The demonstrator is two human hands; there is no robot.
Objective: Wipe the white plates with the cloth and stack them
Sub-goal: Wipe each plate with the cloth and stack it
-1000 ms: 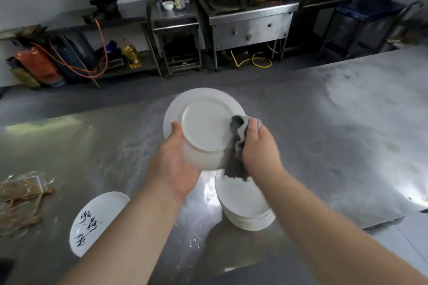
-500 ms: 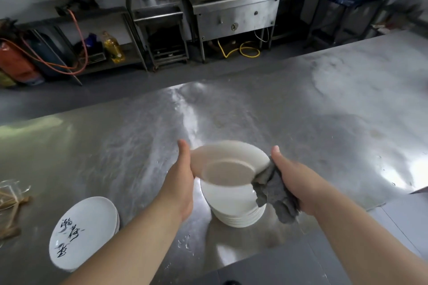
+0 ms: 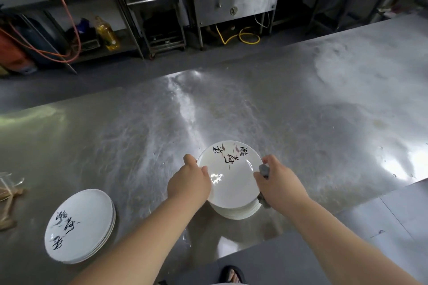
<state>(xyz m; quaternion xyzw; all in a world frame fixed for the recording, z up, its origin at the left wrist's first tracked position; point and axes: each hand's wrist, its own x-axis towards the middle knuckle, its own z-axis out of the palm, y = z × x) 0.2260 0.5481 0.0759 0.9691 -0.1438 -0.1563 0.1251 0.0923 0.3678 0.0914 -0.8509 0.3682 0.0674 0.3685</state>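
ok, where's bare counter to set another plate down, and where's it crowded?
Widest bare patch: counter beyond and right of the central stack, out to its far and right edges. A narrower gap lies between that stack and the left stack. Tight: around the top plate, left hand and right hand with cloth at its rim.

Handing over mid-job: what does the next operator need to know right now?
Left hand grips the left rim of the top plate.
Right hand holds the grey cloth against that plate's right rim.
The plate lies face up atop the centre stack; a second stack sits further left on the steel table.
Which stack is already wiped cannot be told.
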